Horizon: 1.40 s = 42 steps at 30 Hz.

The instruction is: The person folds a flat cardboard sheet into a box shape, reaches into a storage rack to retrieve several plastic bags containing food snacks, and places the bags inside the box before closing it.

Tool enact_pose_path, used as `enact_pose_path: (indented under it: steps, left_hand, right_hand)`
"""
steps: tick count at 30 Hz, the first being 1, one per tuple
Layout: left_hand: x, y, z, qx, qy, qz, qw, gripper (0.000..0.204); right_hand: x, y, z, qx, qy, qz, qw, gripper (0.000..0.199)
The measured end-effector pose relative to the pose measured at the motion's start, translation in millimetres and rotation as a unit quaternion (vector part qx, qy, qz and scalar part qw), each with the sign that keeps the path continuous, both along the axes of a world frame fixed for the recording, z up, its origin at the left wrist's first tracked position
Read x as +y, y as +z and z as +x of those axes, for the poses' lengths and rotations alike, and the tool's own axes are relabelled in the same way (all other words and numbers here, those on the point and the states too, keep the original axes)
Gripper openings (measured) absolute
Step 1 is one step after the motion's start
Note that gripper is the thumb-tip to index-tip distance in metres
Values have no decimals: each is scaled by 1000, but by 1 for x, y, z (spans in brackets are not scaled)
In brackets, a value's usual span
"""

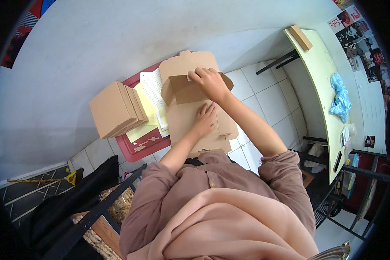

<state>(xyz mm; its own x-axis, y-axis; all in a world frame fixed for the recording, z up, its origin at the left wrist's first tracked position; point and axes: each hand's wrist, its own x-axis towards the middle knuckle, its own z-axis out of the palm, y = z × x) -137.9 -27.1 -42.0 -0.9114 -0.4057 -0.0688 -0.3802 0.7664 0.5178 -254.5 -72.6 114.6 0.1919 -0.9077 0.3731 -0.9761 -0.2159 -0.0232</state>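
Peach draped cloth [234, 216] lies nearest, before the part-folded brown cardboard box [182, 119] on your dark-red, round-cornered worktop [129, 152]. Your right hand [210, 83] pinches its raised panel [186, 89]; your left hand [205, 120] presses flat, fingers gripping nothing. You seem to be folding walls; next probably calls for squaring the sides. Lid [182, 63] and long axis point away from you.

The place looked like a small room, probably in a home: square white floor tiles [266, 95], plain pale painted walls [117, 39], a collage of dark printed pictures [366, 47] and a long pale-green tabletop [316, 65] bearing a crumpled light-blue plastic bag [341, 100] suggested it.
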Motion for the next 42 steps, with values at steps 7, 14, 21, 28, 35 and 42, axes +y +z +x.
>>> enact_pose_path:
  steps: [7, 14, 21, 28, 35, 42]
  left_hand:
    - [6, -3, 63, 32, 80, -52, 995, 73]
    - [8, -12, 62, -4, 74, -95, 993, 71]
    - [30, -26, 72, -74, 92, 23, 993, 72]
    - [50, 35, 93, -237, 20, 125, 963, 64]
    - [-4, 118, 135, -162, -62, 475, 863, 48]
    - [-16, 43, 80, -41, 116, 15, 992, 69]
  right_hand:
    - [46, -5, 21, -11, 14, -38, 999, 25]
    - [81, -24, 38, -13, 17, -110, 994, 30]
    - [123, -31, 65, -60, -18, -54, 997, 27]
    - [161, -54, 85, -59, -48, 64, 995, 43]
    - [172, -77, 83, -61, -26, 120, 991, 45]
    - [173, -79, 81, -20, 7, 121, 992, 46]
